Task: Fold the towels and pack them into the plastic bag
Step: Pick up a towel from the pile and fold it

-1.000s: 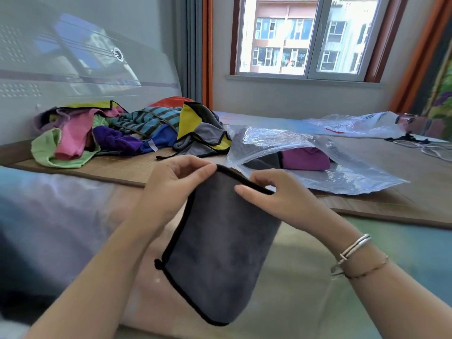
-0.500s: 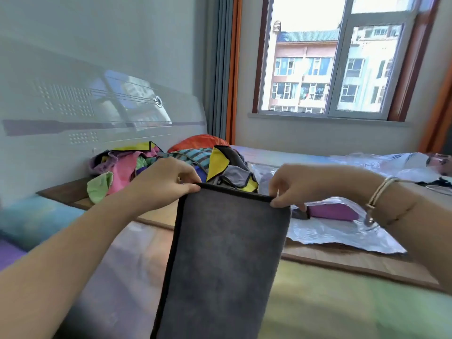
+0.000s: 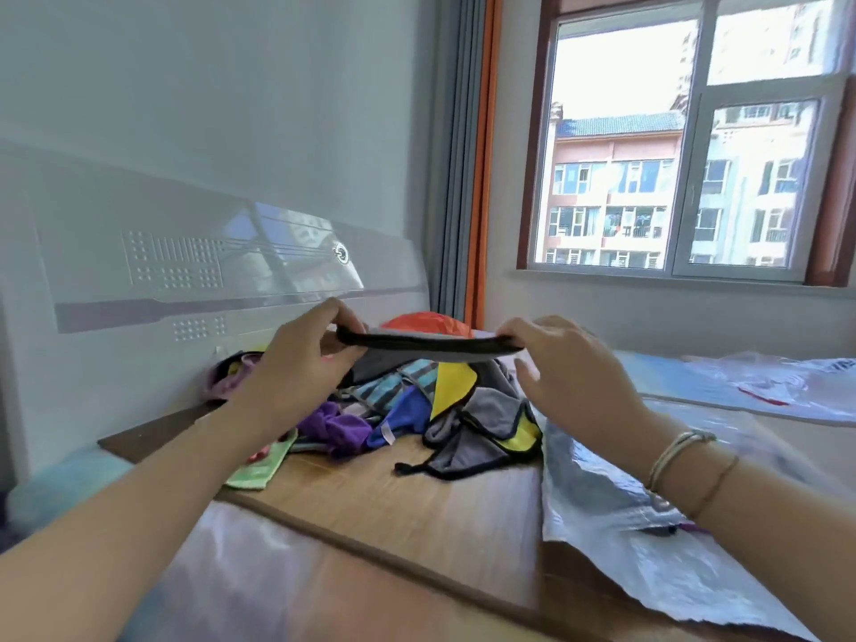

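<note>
A grey towel (image 3: pixel 426 347) with black trim is stretched flat and nearly edge-on in the air between my hands. My left hand (image 3: pixel 301 363) pinches its left end and my right hand (image 3: pixel 569 368) pinches its right end. Below and behind it lies a pile of coloured towels (image 3: pixel 417 410) in purple, blue, yellow, grey, green and orange on a wooden board (image 3: pixel 370 498). A clear plastic bag (image 3: pixel 616 516) lies at the right on the board, under my right forearm. Its contents are mostly hidden by my arm.
A second plastic bag (image 3: pixel 764 391) lies further back at the right on the bed. A white headboard (image 3: pixel 185 271) runs along the left wall. A window (image 3: pixel 685 145) and curtains stand behind the pile.
The towel hung down from my hands before; now it is raised and swung up level, seen edge-on. The camera has tilted up, and my hands are higher above the pile.
</note>
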